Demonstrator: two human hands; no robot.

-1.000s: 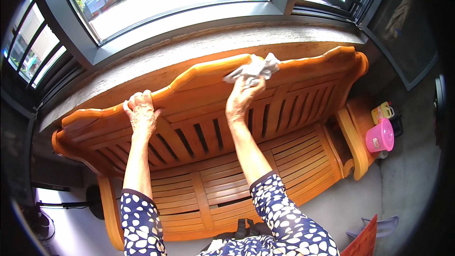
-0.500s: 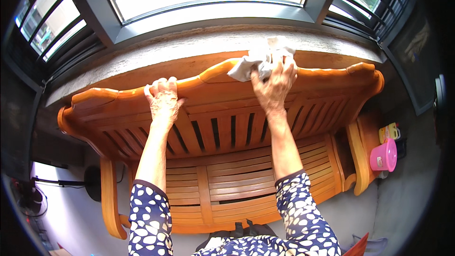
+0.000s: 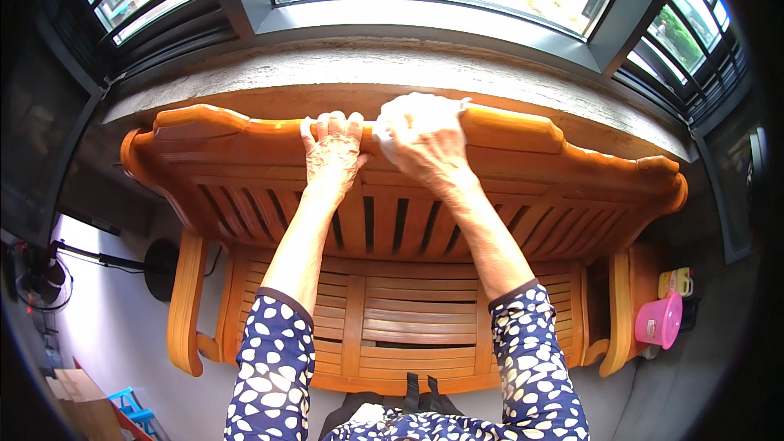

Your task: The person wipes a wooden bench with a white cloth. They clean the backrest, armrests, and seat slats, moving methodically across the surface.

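Note:
A slatted wooden bench (image 3: 506,165) with a curved, glossy top rail stands before me. My left hand (image 3: 333,155) is hooked over that rail left of centre, its fingers wrapped round the wood. Just to its right, my right hand (image 3: 425,140) presses a crumpled white cloth (image 3: 389,145) against the top of the rail. Most of the cloth is hidden under the palm and fingers, and bright light washes out part of it.
Behind the bench runs a rough stone sill (image 3: 327,64) below a grey-framed window (image 3: 433,20). A pink bucket (image 3: 658,322) and a yellow jug (image 3: 674,282) stand by the right armrest. At lower left are a cardboard box (image 3: 82,400) and a blue stool (image 3: 135,410).
The right hand and cloth have slid left along the rail, close to the left hand. The view has shifted, bringing the cardboard box and blue stool into sight.

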